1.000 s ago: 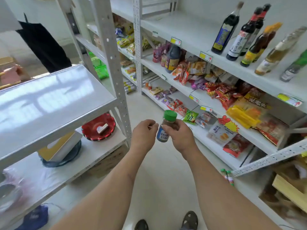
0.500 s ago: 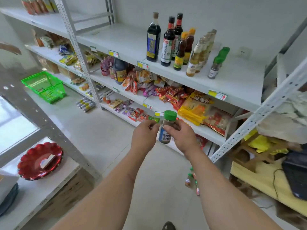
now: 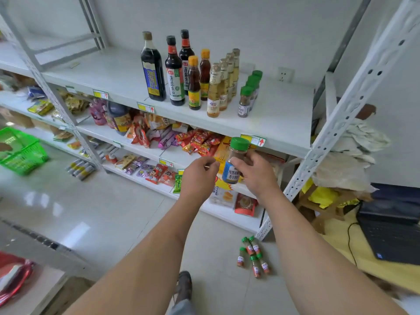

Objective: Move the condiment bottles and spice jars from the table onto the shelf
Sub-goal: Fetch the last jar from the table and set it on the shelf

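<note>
Bright, even light glares off the floor (image 3: 75,233); edges bow and perhaps blur slightly.

Bare forearms (image 3: 145,258), no sleeves; grey-brown shoe (image 3: 184,286), blue-grey trouser leg (image 3: 181,308).
</note>
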